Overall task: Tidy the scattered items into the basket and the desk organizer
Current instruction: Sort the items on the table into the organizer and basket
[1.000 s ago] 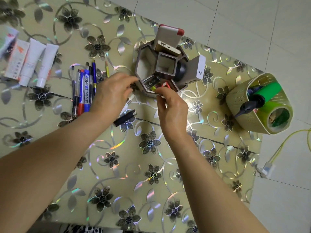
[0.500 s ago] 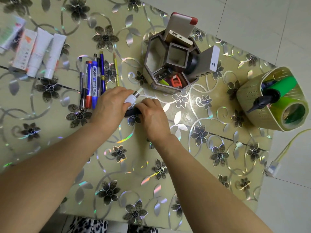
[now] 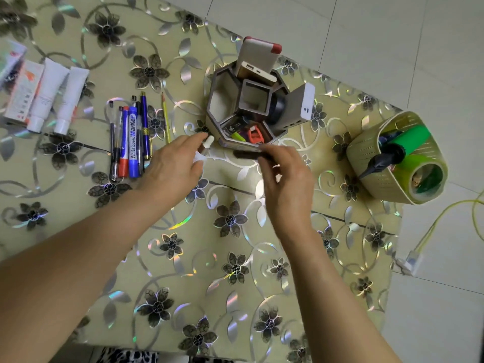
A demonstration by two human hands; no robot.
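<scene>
Our right hand (image 3: 286, 179) pinches a slim black stick-shaped item (image 3: 247, 154) between thumb and fingertips, holding it level just in front of the desk organizer (image 3: 217, 100); motion blur keeps us from saying what the item is. Our left hand (image 3: 174, 166) curls around a small white-tipped piece (image 3: 207, 148), whose tip pokes out past the fingers right beside the organizer's near-left corner. The two hands are near each other but apart.

The organizer is an octagonal holder standing on the counter (image 3: 183, 258), which wears a shiny floral covering. Its front compartment holds a red item (image 3: 254, 134), a yellow-green one (image 3: 238, 136) and something black. A power bank (image 3: 258, 61) with a red corner stands tilted in the back compartment, and a white box-like device (image 3: 301, 106) leans out of the right one. The square middle cell and the left cell look bare inside.

To the left of our left hand lies a row of pens and markers (image 3: 131, 137), among them a blue whiteboard marker and a red one, with a yellow pencil (image 3: 165, 116) beside them. Farther left sit two white tubes (image 3: 56, 95) and a carton (image 3: 22, 93).

Well to the right, at the counter's edge, the basket (image 3: 366, 158) holds a green bottle (image 3: 408, 142) with a black nozzle and a roll of tape (image 3: 425, 176). A yellow cable (image 3: 445, 218) runs over the tiled floor.
</scene>
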